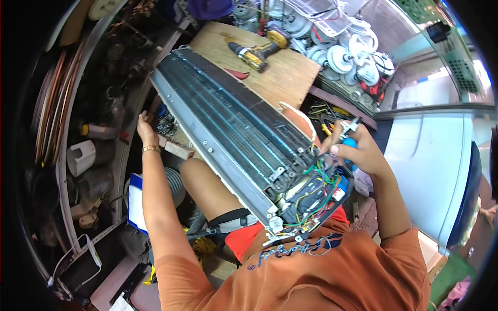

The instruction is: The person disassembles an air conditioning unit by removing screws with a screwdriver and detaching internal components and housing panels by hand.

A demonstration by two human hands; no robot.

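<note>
An opened indoor air conditioner unit (pixel 228 124) lies slantwise across my lap, its finned coil facing up. Bundled wires (pixel 324 173) and a dark control box (pixel 306 199) show at its near right end. Over that end, my right hand (pixel 358 147) is closed around a small tool with a silver metal end (pixel 349 127) and a blue part (pixel 350 144); its exact kind is unclear. My left hand (pixel 148 129), a bracelet on its wrist, is raised off the unit's left side, near a pile of small metal parts (pixel 166 123). Its fingers are partly hidden.
A yellow and black cordless drill (pixel 254 54) lies on a plywood board (pixel 295 78) beyond the unit. White and grey motor-like parts (pixel 347 57) are heaped at the back right. Copper pipes (pixel 59 98) stand at far left. A large white panel (pixel 430 166) is on the right.
</note>
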